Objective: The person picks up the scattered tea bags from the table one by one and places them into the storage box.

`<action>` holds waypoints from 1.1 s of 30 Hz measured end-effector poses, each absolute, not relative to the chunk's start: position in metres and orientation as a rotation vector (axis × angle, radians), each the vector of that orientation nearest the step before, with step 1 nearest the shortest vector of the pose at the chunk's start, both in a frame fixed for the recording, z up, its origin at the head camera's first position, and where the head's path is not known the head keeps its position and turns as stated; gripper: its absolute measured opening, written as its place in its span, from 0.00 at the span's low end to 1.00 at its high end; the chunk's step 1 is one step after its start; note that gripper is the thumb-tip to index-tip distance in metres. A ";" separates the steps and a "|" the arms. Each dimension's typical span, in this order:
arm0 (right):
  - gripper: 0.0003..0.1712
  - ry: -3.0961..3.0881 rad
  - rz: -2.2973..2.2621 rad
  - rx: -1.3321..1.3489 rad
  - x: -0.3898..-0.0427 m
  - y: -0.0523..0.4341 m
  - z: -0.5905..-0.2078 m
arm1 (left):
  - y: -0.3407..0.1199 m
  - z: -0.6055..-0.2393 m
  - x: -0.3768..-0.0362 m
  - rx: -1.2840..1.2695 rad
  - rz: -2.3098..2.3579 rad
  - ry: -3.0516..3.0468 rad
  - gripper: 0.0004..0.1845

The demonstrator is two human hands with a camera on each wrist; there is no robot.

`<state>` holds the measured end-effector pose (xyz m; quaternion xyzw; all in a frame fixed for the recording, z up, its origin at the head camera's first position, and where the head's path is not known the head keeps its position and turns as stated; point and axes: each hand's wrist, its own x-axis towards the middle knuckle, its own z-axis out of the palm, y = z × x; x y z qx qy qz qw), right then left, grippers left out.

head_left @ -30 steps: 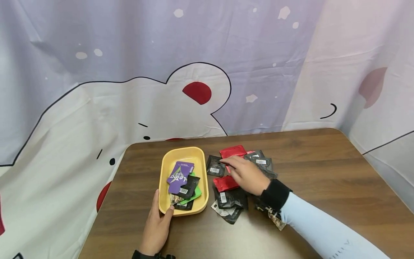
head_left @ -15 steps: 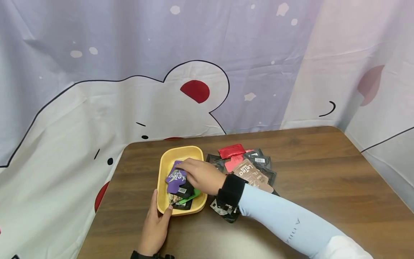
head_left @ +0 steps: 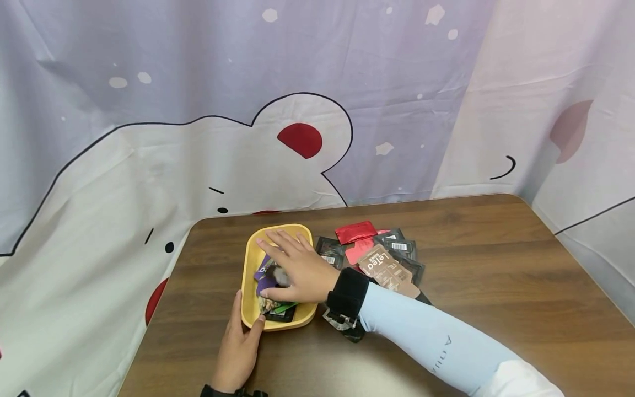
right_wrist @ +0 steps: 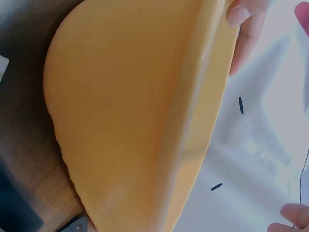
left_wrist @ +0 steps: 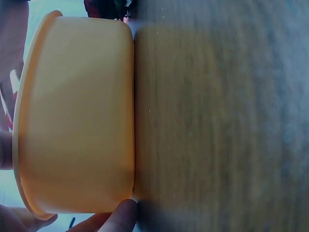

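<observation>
A yellow plastic bin [head_left: 244,300] stands on the table with small flat sachets inside, among them a purple sachet [head_left: 264,285]. My left hand [head_left: 235,353] grips its near left corner, thumb at the rim and fingers along the outer wall. Over the bin my right hand [head_left: 302,270] is spread with fingers straight and apart, palm down. Beneath the palm shows a blurred dark and pale sachet [head_left: 279,275]. The bin's outer wall [left_wrist: 79,116] fills much of the left wrist view. In the right wrist view, the left thumb [right_wrist: 239,14] overlaps the rim.
Right of the bin lies a loose pile: a shiny red sachet [head_left: 355,232], a brown sachet [head_left: 387,269], and several black sachets [head_left: 331,251]. My right forearm crosses over its near part. A printed curtain [head_left: 198,165] hangs behind the wooden table [head_left: 496,264].
My right hand has moved left from the pile to above the bin, and its fingers have then spread. The brown sachet has come into view. My left hand stays at the bin.
</observation>
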<state>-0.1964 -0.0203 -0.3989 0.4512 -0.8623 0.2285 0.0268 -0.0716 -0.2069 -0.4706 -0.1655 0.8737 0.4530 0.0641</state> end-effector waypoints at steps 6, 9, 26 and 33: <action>0.59 -2.695 0.724 1.378 -0.196 -0.015 -0.403 | -0.207 -0.471 -0.072 -0.521 1.362 2.628 0.45; 0.58 -2.713 0.706 1.370 -0.196 -0.012 -0.405 | -0.206 -0.471 -0.073 -0.519 1.350 2.634 0.46; 0.51 -2.906 0.749 1.180 -0.203 0.058 -0.421 | -0.203 -0.471 -0.076 -0.571 1.346 2.588 0.46; 0.46 -2.949 0.795 1.064 -0.202 0.107 -0.427 | -0.206 -0.471 -0.075 -0.545 1.349 2.601 0.47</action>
